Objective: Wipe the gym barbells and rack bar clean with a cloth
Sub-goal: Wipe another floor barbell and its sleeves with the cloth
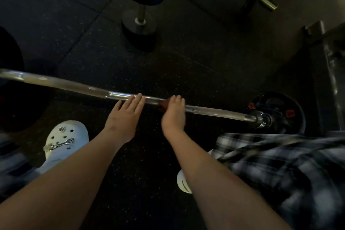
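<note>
— chrome barbell [74, 86], where does it lie?
— across the view from the left edge down to the right, low over the black speckled floor [186, 61]. its right end carries a black plate [280, 106] with red labels.
— and the cloth?
— a reddish-brown cloth [162, 106] sits on the bar near its middle, under the right hand [173, 115]. only a small edge of it shows on the left side of that hand.
— how is that hand's grip?
— fingers curled over the bar from above, clamped on the cloth and the shaft together.
— the other one?
— the left hand [125, 115] is just beside it, palm down, its grip apart: fingers straight and spread a little, fingertips [139, 97] touching the bar, holding nothing.
— anything else around?
— a dumbbell [141, 15] stands on end on the floor beyond the bar, well apart from it. a white clog [65, 140] with silver charms is planted at the lower left, and blurred plaid fabric [280, 164] fills the lower right.
</note>
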